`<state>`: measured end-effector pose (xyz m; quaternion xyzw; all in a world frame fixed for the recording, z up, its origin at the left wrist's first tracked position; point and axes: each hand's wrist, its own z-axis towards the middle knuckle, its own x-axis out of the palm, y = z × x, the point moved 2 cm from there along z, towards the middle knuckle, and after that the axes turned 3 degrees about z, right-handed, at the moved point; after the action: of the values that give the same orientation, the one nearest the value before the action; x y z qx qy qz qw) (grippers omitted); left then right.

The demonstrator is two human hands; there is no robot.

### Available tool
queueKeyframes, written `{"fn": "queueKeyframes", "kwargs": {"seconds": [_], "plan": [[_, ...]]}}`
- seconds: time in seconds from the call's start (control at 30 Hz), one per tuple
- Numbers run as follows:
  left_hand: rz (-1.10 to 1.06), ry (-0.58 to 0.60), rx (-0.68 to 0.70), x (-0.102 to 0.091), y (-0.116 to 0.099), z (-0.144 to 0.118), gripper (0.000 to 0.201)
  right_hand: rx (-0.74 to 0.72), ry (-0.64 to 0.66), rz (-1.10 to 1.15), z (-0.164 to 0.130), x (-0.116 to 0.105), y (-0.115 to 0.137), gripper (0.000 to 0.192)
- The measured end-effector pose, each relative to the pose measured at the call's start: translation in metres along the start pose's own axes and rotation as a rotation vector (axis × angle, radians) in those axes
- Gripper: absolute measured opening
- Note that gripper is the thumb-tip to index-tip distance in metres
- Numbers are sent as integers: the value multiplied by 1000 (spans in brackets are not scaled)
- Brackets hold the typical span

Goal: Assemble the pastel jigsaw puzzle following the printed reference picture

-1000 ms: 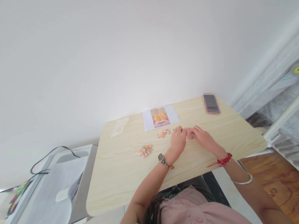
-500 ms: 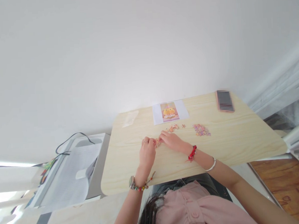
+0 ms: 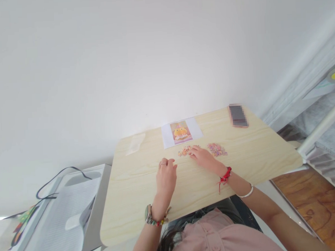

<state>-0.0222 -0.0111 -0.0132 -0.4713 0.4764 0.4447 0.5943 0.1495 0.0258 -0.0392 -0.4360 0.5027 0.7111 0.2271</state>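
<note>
While the right hand [image 3: 203, 159] touches puzzle pieces [image 3: 184, 151] below frame centre, the left hand [image 3: 166, 176] curls loosely. I can't tell whether either grips anything.

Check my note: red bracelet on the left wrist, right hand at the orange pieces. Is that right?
No: the head view shows the red bracelet on the right wrist. The right hand is at the orange pieces, as noted.

Head-worn view, facing forward and down over table [image 3: 137, 187], wall [image 3: 152, 59] beyond.
</note>
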Motion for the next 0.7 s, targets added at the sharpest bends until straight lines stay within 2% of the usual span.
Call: {"fn": "queueKeyframes", "kwargs": {"seconds": [0.1,0.17,0.3,0.43,0.7], "plan": [[-29,72,111,12,-31,23,18,210,-15,-91,-6,-16,-24,15],[-54,105,171,24,-50,41,20,284,-15,-145,-6,-22,-34,13],[-24,116,235,42,-74,73,15,242,-39,-217,-1,-23,-41,13],[10,78,251,47,-79,86,17,139,-44,-269,5,-20,-45,16],[12,78,274,50,-74,87,19,63,13,-245,7,-20,-49,15]]}}
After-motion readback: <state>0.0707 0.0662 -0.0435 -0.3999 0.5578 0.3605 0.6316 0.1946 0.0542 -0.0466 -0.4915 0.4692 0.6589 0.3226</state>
